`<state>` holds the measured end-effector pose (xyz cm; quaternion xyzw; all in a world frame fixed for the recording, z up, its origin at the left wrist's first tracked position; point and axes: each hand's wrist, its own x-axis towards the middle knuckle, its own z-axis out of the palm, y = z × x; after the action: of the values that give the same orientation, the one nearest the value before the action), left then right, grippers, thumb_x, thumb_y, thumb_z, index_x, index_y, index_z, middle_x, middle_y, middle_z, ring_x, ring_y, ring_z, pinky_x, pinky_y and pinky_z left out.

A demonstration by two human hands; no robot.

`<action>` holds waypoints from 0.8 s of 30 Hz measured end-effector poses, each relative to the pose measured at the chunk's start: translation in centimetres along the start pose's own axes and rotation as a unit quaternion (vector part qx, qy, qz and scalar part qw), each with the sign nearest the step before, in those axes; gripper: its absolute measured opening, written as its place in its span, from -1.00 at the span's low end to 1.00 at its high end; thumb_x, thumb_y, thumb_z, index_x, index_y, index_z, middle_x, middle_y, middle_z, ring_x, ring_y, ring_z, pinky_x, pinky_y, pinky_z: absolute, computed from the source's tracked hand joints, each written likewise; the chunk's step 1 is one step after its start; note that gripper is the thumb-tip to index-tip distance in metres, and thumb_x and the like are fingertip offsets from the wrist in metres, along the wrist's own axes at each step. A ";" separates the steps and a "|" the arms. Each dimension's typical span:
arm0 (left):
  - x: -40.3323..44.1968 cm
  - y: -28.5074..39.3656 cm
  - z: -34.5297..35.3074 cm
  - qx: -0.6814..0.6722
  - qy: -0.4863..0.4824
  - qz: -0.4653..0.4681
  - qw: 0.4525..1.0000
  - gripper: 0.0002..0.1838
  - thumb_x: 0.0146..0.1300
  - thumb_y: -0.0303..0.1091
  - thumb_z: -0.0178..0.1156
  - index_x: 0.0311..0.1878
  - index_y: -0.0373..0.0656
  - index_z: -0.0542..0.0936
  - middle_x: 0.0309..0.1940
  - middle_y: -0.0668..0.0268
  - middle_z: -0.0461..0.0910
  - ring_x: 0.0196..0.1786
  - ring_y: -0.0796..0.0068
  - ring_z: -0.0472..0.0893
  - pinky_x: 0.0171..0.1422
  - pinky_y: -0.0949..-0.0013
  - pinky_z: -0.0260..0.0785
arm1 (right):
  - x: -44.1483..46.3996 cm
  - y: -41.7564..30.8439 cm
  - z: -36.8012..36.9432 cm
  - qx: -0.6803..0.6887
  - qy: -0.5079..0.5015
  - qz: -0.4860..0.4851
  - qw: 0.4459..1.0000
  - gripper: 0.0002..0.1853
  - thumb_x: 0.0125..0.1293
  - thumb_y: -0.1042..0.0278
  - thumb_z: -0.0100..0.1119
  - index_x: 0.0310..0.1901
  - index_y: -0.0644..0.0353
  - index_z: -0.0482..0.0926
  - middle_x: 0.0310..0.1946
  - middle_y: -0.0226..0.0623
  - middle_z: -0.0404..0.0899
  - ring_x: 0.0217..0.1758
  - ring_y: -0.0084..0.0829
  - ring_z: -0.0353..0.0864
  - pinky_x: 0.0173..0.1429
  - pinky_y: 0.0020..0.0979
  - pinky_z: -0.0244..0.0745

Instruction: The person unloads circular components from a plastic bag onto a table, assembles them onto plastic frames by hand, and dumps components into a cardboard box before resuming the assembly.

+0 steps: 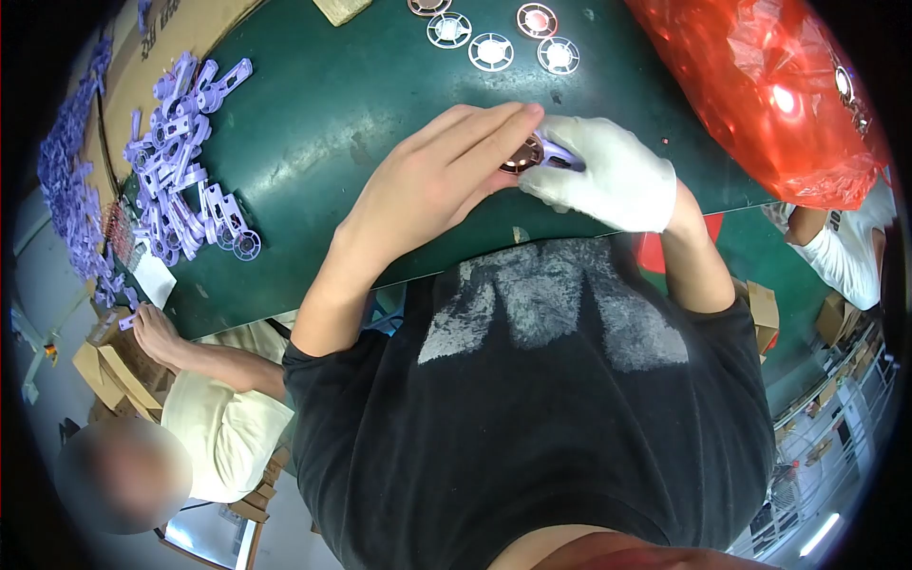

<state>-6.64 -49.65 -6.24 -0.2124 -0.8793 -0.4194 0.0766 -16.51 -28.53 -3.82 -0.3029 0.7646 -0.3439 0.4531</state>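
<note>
Near the table's front edge, my bare left hand (427, 180) has its fingers pressed over a dark, shiny spoked disc (521, 158). My right hand (608, 176), in a white glove, closes around a purple plastic part (559, 154) that meets this disc. Whether the disc is fixed to the purple part cannot be seen, since both hands cover much of it. Farther back on the green table (313, 133) lie several loose round spoked discs (491, 52), some silvery, some coppery.
A heap of purple plastic parts (176, 171) covers the table's left side. A red plastic bag (760, 95) bulges at the right. A co-worker's hand (157, 337) is at the left edge, and another person's white sleeve (845, 252) shows at right.
</note>
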 end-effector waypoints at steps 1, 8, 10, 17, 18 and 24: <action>0.1 0.1 0.1 -0.023 0.010 -0.012 1.000 -0.37 0.18 -0.46 0.45 0.36 -0.23 0.56 0.23 0.15 0.66 0.13 0.11 0.69 0.21 0.21 0.54 | 0.1 0.4 0.4 0.022 0.021 -0.002 1.000 -0.59 0.38 -0.04 0.22 -0.05 0.18 0.69 -0.37 -0.03 0.69 -0.28 -0.11 0.72 -0.12 -0.19 0.56; -0.6 -0.2 2.5 -0.294 0.108 -0.110 0.943 -0.59 0.33 -0.55 0.35 0.24 -0.40 0.60 0.21 0.01 0.64 0.24 0.20 0.64 0.35 0.20 0.49 | 0.4 0.6 2.9 -0.093 0.209 -0.096 0.969 -0.64 0.33 -0.02 0.38 -0.14 0.15 0.71 -0.40 -0.16 0.73 -0.29 -0.11 0.78 -0.20 -0.16 0.66; -0.7 -0.5 3.0 -0.344 0.116 -0.115 0.925 -0.70 0.40 -0.53 0.32 0.15 -0.41 0.63 0.20 -0.02 0.63 0.28 0.18 0.62 0.38 0.19 0.49 | 0.4 1.2 3.7 -0.111 0.228 -0.101 0.962 -0.64 0.34 -0.03 0.37 -0.14 0.14 0.71 -0.40 -0.15 0.73 -0.29 -0.09 0.78 -0.19 -0.15 0.67; 3.4 -3.2 -1.3 -0.225 0.021 -0.229 0.947 -0.77 0.44 -0.41 0.31 0.08 -0.30 0.67 -0.11 0.27 0.65 -0.10 0.48 0.63 0.11 0.39 0.53 | 1.2 1.2 4.0 -0.083 0.289 -0.064 0.952 -0.58 0.34 -0.06 0.34 -0.01 0.12 0.66 -0.33 -0.12 0.74 -0.23 -0.11 0.80 -0.15 -0.16 0.68; 4.6 -4.8 -2.3 -0.266 0.027 -0.307 0.913 -0.77 0.46 -0.36 0.30 0.06 -0.28 0.68 -0.16 0.32 0.63 -0.17 0.53 0.61 0.04 0.42 0.52 | 0.7 1.0 3.9 -0.097 0.323 -0.044 0.941 -0.56 0.36 -0.04 0.31 0.09 0.11 0.63 -0.23 -0.12 0.75 -0.17 -0.16 0.80 -0.09 -0.21 0.67; 16.4 -11.9 -7.2 -0.413 0.270 -0.251 0.833 -0.54 0.55 -0.45 0.08 0.42 -0.45 0.35 0.24 0.00 0.58 0.15 0.24 0.69 0.23 0.27 0.61 | 0.1 3.7 3.9 0.068 0.275 -0.031 0.959 -0.65 0.41 0.26 0.28 0.15 0.21 0.65 -0.22 -0.25 0.74 -0.18 -0.44 0.73 0.04 -0.39 0.62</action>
<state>-26.91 -56.76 -4.94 0.1252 -0.5919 -0.7889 0.1078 -13.60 -27.45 -8.16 -0.1883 0.8246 -0.4791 0.2346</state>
